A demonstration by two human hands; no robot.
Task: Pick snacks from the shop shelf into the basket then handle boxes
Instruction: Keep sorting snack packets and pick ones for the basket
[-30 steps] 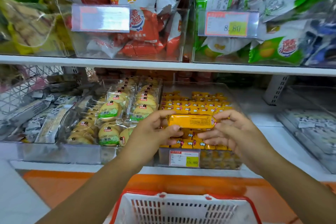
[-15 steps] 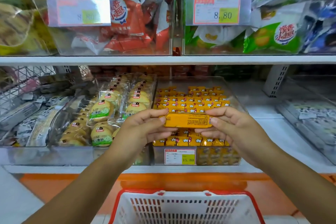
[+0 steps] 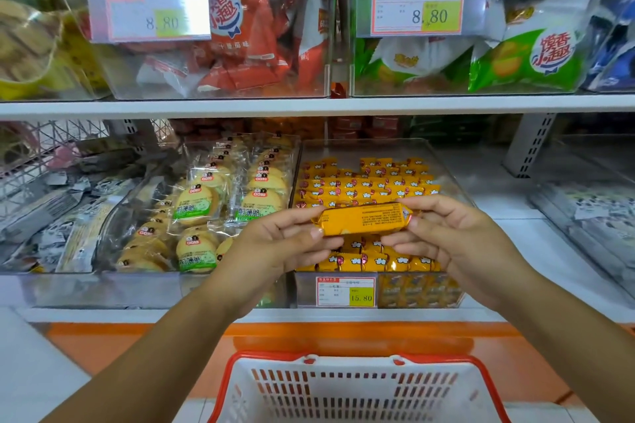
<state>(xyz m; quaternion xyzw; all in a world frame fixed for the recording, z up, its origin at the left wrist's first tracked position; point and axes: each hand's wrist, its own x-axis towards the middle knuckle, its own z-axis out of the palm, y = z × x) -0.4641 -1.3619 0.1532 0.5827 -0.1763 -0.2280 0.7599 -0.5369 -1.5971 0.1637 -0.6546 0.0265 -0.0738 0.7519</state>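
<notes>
— Orange foil, glossy: a long flat snack bar [image 3: 360, 218] with fine print on its back. Who has it?
— Both hands. The left hand [image 3: 275, 244] pinches its nine o'clock end between thumb and curled fingers. The right hand [image 3: 457, 240] pinches the three o'clock end the same way. It lies level, in the air.
— Where along the shelf?
— In front of a clear plastic bin [image 3: 419, 290] packed with rows of small orange packets [image 3: 371, 185]. A price tag [image 3: 345, 291] reading 15.80 sits on the bin's front wall, at six o'clock from the bar.
— And the basket?
— White slotted plastic with a red rim, the basket [image 3: 343, 385] is at six o'clock, well below the hands. What it holds I cannot tell.
— Around them?
— At nine o'clock of the bin, round biscuits [image 3: 196, 203] in clear wrappers. At twelve o'clock, above a white shelf board [image 3: 309, 106], crinkled red bags [image 3: 247, 31] and green bags [image 3: 525, 58] sit behind clear fronts.
</notes>
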